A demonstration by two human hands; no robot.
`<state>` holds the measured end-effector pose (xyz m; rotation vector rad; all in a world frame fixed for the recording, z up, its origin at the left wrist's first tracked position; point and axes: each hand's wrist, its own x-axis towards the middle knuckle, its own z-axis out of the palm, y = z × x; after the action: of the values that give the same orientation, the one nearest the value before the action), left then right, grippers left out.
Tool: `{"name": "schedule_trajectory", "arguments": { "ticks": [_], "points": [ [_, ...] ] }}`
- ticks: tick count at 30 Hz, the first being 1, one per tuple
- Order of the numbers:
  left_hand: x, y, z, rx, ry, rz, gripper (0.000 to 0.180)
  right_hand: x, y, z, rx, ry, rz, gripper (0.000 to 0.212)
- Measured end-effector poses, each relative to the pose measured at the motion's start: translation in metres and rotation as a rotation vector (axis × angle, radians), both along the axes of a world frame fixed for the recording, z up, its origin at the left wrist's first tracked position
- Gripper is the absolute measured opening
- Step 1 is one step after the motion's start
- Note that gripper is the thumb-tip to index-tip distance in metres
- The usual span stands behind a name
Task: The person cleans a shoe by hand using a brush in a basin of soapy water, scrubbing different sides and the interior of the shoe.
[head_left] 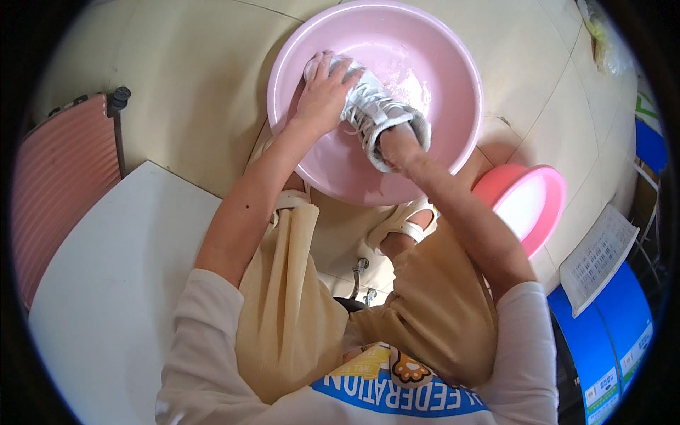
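White and grey, a laced shoe (368,99) is being held at a slant inside a large pink basin (457,92), between the two hands. Its toe is being clasped under the left hand (324,99), whose fingers (339,69) are being curved over the upper. Its opening is being filled by the right hand (399,146), sunk in to about the wrist; whether that hand is being clenched or spread inside cannot be told. By the look of it, the shoe is being steadied from within while the toe is being worked from outside. For the next move, a firm inner hold seems to be called for, so that the shoe can be turned without slipping. Below the hands, pale sandals (402,225) are being worn, near the basin's rim. To the right hand's right, a smaller pink basin (552,202) is being supported by the tiled floor (191,85). Farther off on that side, a blue box (613,329) is being overlapped by a printed sheet (598,255).
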<state>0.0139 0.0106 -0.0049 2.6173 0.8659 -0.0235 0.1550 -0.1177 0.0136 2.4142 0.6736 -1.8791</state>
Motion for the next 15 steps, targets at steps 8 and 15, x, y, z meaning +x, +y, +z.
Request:
{"name": "schedule_trajectory", "arguments": {
  "ticks": [8, 15],
  "points": [
    [-0.013, -0.004, 0.005, 0.027, 0.001, 0.037, 0.076, 0.006, -0.007, 0.032, 0.467, -0.255, 0.335, 0.034],
    [-0.011, -0.016, 0.012, -0.037, -0.096, 0.107, 0.076, -0.003, 0.002, -0.011, 0.598, -0.353, 0.497, 0.039]
  ]
}}
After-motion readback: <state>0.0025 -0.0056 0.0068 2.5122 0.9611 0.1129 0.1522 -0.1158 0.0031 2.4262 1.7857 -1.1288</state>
